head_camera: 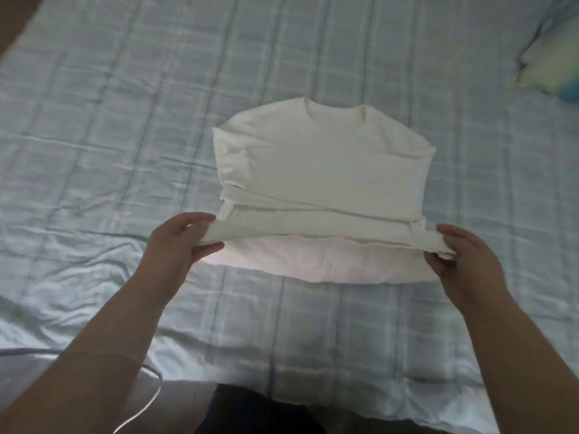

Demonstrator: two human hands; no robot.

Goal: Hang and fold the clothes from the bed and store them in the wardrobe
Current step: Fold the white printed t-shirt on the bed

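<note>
A cream white top (322, 164) lies flat on the bed (109, 126), collar pointing away from me, sleeves folded in. Its lower part is doubled up into a fold lifted off the quilt. My left hand (178, 242) pinches the left end of that fold between thumb and fingers. At the right end of the fold, my right hand (460, 258) grips the cloth the same way. The hem hangs below the fold and rests on the bed.
The bed has a pale blue checked quilt with wrinkles at the left. A pillow (551, 64) with a coloured print lies at the far right corner. A white cable (147, 405) runs past the bed's near edge at the lower left.
</note>
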